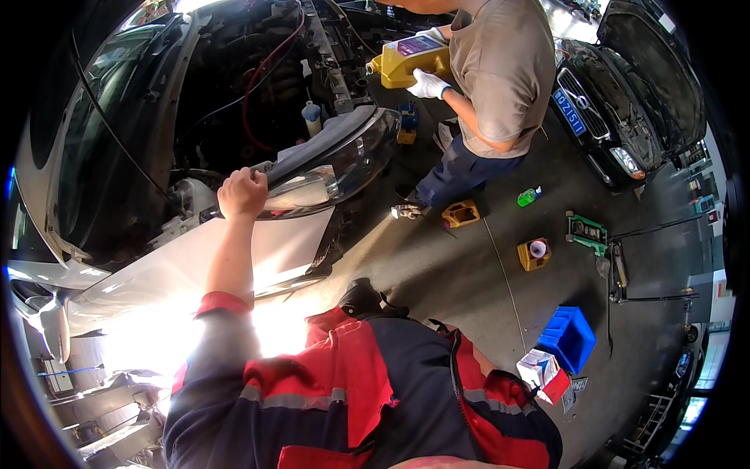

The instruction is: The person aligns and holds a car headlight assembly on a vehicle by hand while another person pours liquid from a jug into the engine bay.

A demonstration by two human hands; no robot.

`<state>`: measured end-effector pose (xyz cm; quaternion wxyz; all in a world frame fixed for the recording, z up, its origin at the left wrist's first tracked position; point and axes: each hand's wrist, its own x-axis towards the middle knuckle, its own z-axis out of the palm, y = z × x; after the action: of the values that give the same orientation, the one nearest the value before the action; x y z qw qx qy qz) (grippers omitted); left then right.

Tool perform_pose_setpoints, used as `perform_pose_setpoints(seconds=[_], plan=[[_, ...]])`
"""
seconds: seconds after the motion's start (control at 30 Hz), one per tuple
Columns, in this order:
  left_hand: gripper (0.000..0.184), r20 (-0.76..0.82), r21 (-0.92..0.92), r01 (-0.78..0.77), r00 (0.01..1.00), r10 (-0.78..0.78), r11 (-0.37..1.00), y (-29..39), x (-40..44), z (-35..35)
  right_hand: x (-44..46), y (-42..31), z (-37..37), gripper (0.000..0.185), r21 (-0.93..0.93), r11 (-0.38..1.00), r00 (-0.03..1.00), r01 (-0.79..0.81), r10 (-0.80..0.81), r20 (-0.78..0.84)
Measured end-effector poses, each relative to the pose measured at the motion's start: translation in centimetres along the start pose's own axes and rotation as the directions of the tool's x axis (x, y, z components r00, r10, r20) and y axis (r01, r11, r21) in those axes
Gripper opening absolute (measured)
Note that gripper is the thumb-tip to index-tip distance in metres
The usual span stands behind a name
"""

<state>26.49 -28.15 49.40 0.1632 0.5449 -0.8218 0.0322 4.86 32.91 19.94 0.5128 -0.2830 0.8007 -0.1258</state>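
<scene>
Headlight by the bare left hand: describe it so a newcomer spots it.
Find the pale car at left, engine bay exposed. At its near front corner, by the bare left hand, is the headlight. Its long, glossy, see-through lens sets it apart from the opaque fender below.

I see this person's left arm [232, 262] stretched from the chest [418, 379] toward eleven o'clock, its forearm bare beyond the sleeve [226, 303]. The left hand [243, 194] has its back upward and its fingers curled inward. The right arm [509, 397] lies close at three o'clock, its hand hidden.
</scene>
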Motion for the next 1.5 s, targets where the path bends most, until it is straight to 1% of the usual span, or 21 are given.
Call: perform_pose_setpoints(seconds=[0.1,0.4,0.5,0.9,1.1,1.2,1.3,1.4,1.5], plan=[[0.031,-0.005,0.002,-0.002,1.0,0.002,1.0,0.0,0.0,0.1,-0.3,0.0,0.4,0.037,0.018,0.999,0.997,0.029,-0.028,-0.078],[0.03,-0.016,0.009,-0.003,1.0,0.003,1.0,-0.1,0.1,0.3,0.4,0.7,0.6,0.037,0.013,1.0,0.999,0.015,-0.015,-0.044],[0.03,-0.013,0.011,-0.002,1.0,0.002,1.0,-0.1,0.1,0.3,0.6,1.2,1.0,0.036,0.035,0.998,0.993,0.048,-0.044,-0.111],[0.031,-0.006,0.001,-0.001,1.0,0.001,1.0,-0.2,0.1,0.3,-0.1,0.2,0.5,0.034,0.002,1.0,1.0,0.017,-0.017,-0.011],[0.031,-0.013,0.006,-0.007,1.0,0.007,1.0,-0.2,0.0,0.2,0.3,1.1,1.2,0.033,0.036,0.998,0.997,0.042,-0.04,-0.073],[0.03,-0.013,-0.002,-0.009,1.0,0.009,1.0,-0.2,0.1,0.3,0.6,1.5,1.2,0.033,0.021,0.998,0.998,0.056,-0.056,-0.034],[0.031,-0.014,-0.004,-0.009,1.0,0.009,1.0,-0.2,0.0,0.3,1.5,2.1,1.2,0.033,0.006,1.0,0.999,0.029,-0.029,0.045],[0.031,-0.009,-0.003,-0.005,1.0,0.005,1.0,-0.1,0.1,0.2,1.2,2.1,1.3,0.032,0.035,0.999,0.999,0.034,-0.035,0.012],[0.031,-0.008,0.0,-0.002,1.0,0.002,1.0,-0.2,0.1,0.2,1.2,2.1,1.6,0.032,0.078,0.993,0.996,0.083,-0.079,-0.049]])
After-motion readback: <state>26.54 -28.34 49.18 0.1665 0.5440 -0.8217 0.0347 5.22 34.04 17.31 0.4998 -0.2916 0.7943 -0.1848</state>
